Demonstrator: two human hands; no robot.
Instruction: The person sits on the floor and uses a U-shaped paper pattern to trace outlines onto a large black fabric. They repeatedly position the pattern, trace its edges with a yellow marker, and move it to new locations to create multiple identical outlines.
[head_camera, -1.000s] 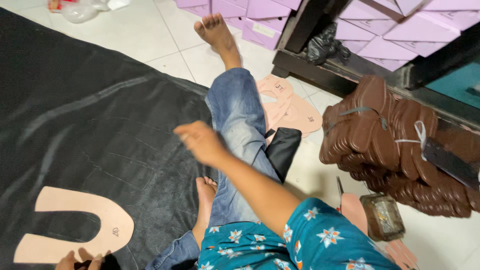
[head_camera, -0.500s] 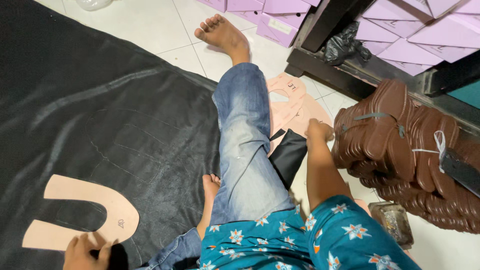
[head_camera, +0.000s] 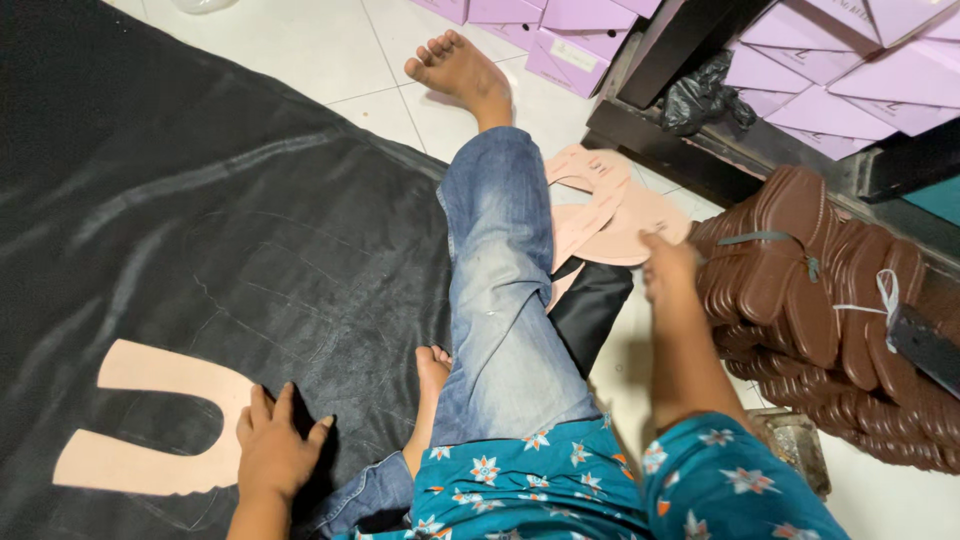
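The left hand (head_camera: 272, 447) lies flat, fingers spread, palm down; the right hand (head_camera: 668, 268) reaches forward, arm outstretched, fingers loosely curled.

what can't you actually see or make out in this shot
Head view only:
- Right hand: seen from the back, over the pink cutouts; whether the fingertips grip one cannot be told.
- Pink cutouts: partly hidden behind the jeans leg.
- Left hand: palm hidden, resting by the U-shaped template on the black sheet.
- Brown sole bundles: cut off by the right edge.
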